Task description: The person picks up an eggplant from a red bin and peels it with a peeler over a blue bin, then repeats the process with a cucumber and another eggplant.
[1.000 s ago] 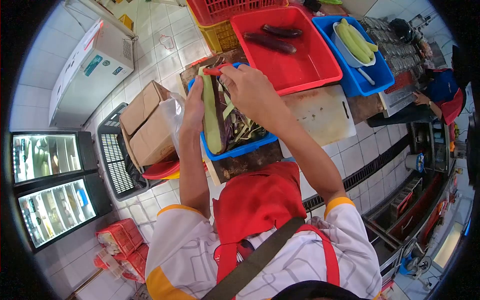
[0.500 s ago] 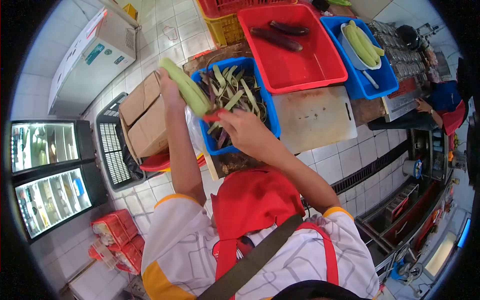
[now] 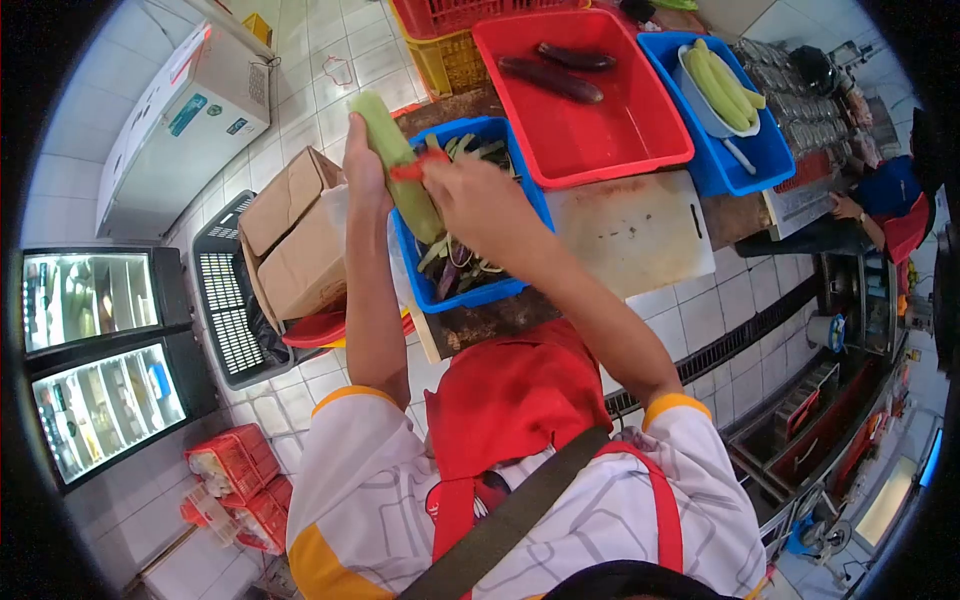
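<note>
My left hand [image 3: 362, 170] grips a long peeled pale-green eggplant [image 3: 395, 160], held slanted over the left edge of a blue tub [image 3: 520, 200] filled with purple and green peelings [image 3: 455, 265]. My right hand [image 3: 470, 200] holds a red peeler [image 3: 415, 168] with its head against the eggplant's middle. Beyond the tub stands a red tub [image 3: 640, 130] with two unpeeled dark purple eggplants [image 3: 550, 78]. A second blue tub [image 3: 765, 150] at the far right holds a white bowl of peeled eggplants [image 3: 722, 90].
A worn white cutting board [image 3: 625, 230] lies right of the peelings tub. Cardboard boxes [image 3: 290, 240] sit in a black crate [image 3: 225, 310] on the left. Red and yellow crates [image 3: 445, 40] stand behind. Another person in a red apron [image 3: 890, 205] stands at far right.
My left hand brought the eggplant back from the far left to above the tub. My right hand rose with the peeler from low over the tub up against the eggplant.
</note>
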Demonstrator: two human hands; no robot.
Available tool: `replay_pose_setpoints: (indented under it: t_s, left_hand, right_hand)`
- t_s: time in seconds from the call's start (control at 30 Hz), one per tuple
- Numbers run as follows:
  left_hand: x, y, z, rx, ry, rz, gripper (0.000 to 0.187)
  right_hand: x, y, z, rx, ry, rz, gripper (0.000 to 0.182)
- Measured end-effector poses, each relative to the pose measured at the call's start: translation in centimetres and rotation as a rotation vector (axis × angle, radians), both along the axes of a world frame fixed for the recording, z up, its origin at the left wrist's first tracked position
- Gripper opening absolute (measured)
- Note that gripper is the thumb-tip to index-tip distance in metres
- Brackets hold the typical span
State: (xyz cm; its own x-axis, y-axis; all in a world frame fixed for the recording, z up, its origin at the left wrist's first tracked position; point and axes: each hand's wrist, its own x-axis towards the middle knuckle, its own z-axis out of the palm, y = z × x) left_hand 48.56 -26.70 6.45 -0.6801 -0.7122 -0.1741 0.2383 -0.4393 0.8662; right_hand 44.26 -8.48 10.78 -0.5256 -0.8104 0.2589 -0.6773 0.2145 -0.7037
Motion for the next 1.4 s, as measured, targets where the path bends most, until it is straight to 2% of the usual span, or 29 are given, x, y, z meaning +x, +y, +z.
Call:
replay_pose_setpoints:
  t_s: [0.1,0.23,0.4,0.43,0.47,0.53,0.6,0.67,0.7,0.77,0.8,0.87,0.9,0.93,0.97,1.0,1.07,1.1,1.13,1.17,1.2,1.23,1.27,1.3,1.33,1.37,1.4]
  left_hand:
    - [0.5,-1.7,-0.1,-0.043,-0.095,0.112,0.052]
    - [1.4,-2.4,0.0,-0.021,-0.050,0.175,0.056]
    - [1.0,-1.8,-0.4,-0.042,0.090,-0.037,0.055]
    - [0.8,-1.7,-0.3,-0.012,0.153,-0.064,0.055]
    - [0.7,-1.9,-0.1,-0.013,0.154,-0.064,0.055]
    - [0.6,-3.0,-0.2,0.029,0.057,0.237,0.053]
    - [1.7,-5.4,-1.8,0.038,0.066,0.263,0.049]
    - [2.4,-7.2,-3.0,0.144,0.122,0.479,0.043]
    - [3.1,-7.9,-4.3,0.151,0.118,0.482,0.043]
    - [4.2,-9.1,-5.9,0.225,0.231,0.442,0.041]
    - [4.2,-8.0,-5.2,0.217,0.235,0.443,0.041]
    - [4.5,-2.8,-3.7,0.287,0.185,0.567,0.051]
    - [5.5,-1.2,-4.2,0.265,0.251,0.493,0.051]
    - [6.5,0.6,-4.8,0.252,0.317,0.407,0.052]
    - [7.0,3.2,-3.7,0.369,0.463,0.342,0.053]
    - [7.5,5.9,-1.8,0.498,0.603,0.280,0.054]
    - [8.0,9.6,1.7,0.722,0.701,0.083,0.063]
    - [8.6,10.2,1.6,0.745,0.698,0.062,0.063]
    - [9.4,10.2,1.5,0.683,0.594,-0.123,0.069]
    - [9.6,9.9,1.5,0.608,0.490,-0.303,0.076]
    - [9.4,9.4,1.8,0.422,0.366,-0.531,0.087]
    - [8.3,10.0,3.4,0.270,-0.006,-0.622,0.083]
    - [7.6,10.6,4.7,0.113,-0.380,-0.689,0.080]
    - [9.3,9.0,-0.1,-0.053,-0.092,-0.868,0.071]
    - [8.6,10.4,0.4,0.003,-0.172,-0.745,0.062]
    - [8.5,9.8,-0.3,-0.141,-0.313,-0.784,0.057]
    - [8.8,9.1,-1.1,-0.280,-0.462,-0.821,0.052]
  right_hand:
    - [2.7,3.7,-0.3,0.101,-0.009,0.071,0.016]
    - [2.5,5.2,0.9,0.209,-0.106,0.168,0.016]
    - [-1.1,-0.1,1.5,-0.242,-0.090,0.029,0.015]
    - [-0.9,-0.2,0.7,-0.119,-0.067,0.105,0.015]
    - [-0.3,0.3,0.3,-0.120,-0.065,0.105,0.015]
    - [1.6,2.2,-0.6,-0.118,-0.141,0.086,0.015]
    - [2.6,4.1,-1.9,-0.087,-0.152,0.104,0.014]
    - [3.0,5.6,-2.5,0.120,-0.255,0.265,0.014]
    - [2.9,5.7,-2.9,0.128,-0.259,0.267,0.014]
    - [2.0,5.0,-3.5,-0.131,-0.353,0.110,0.019]
    - [1.5,4.4,-3.0,-0.139,-0.351,0.114,0.019]
    - [0.9,3.3,-1.6,-0.241,-0.388,-0.091,0.035]
    - [1.3,2.5,-2.2,-0.248,-0.383,-0.111,0.035]
    - [1.9,1.3,-3.5,-0.446,-0.496,-0.105,0.046]
    - [1.9,0.5,-4.2,-0.645,-0.593,-0.106,0.058]
    - [2.2,0.8,-3.9,-0.625,-0.842,-0.093,0.066]
    - [1.9,1.0,-2.8,-0.863,-1.049,-0.018,0.069]
    - [1.5,1.6,-2.5,-0.901,-1.166,0.016,0.072]
    - [0.7,2.5,-2.4,-0.903,-1.157,-0.003,0.072]
    - [-0.5,3.5,-2.4,-0.721,-1.122,0.152,0.088]
    - [-1.3,4.2,-2.2,-0.537,-1.079,0.304,0.105]
    - [-1.3,4.5,-1.7,-0.533,-1.046,0.359,0.095]
    - [-1.2,4.6,-2.0,-0.529,-1.060,0.361,0.095]
    - [-1.4,4.4,-2.5,-0.430,-1.045,0.380,0.089]
    - [-1.4,4.2,-2.9,-0.333,-1.034,0.405,0.082]
    - [-1.5,4.4,-2.4,-0.373,-0.966,0.242,0.053]
    - [-2.3,4.4,-2.5,-0.330,-0.918,0.168,0.042]
